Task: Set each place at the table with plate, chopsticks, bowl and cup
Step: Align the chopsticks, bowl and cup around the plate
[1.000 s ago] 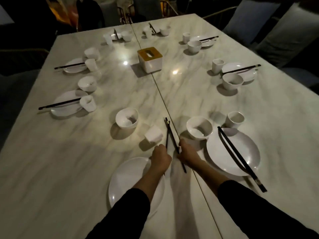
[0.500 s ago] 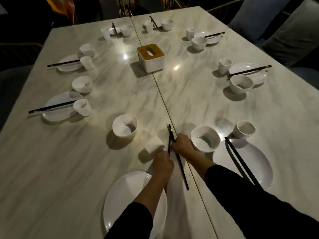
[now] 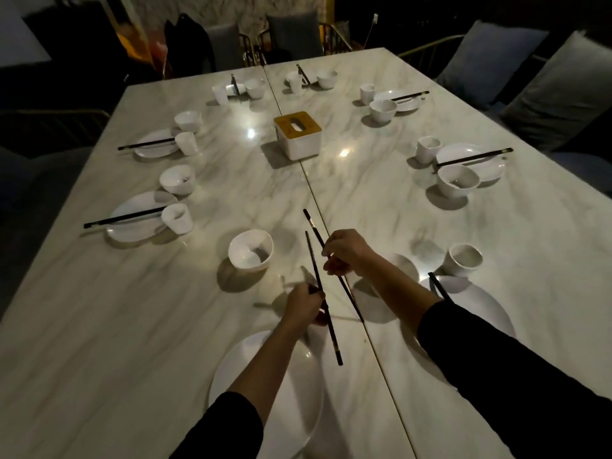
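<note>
My landmark is the white square tissue box with a tan lid (image 3: 297, 135), at the middle of the pale marble table (image 3: 165, 326). Nearer me than the box, my left hand (image 3: 303, 308) holds one black chopstick (image 3: 332, 339), just left of the second black chopstick (image 3: 314, 228) in my right hand (image 3: 346, 251). Nearer and left of the box sits a white round bowl (image 3: 251, 250). Nearest me, a white round plate (image 3: 304, 409) lies under my left forearm. Nearer and right of the box, a white cup (image 3: 463, 259) stands behind another white plate (image 3: 480, 306).
</note>
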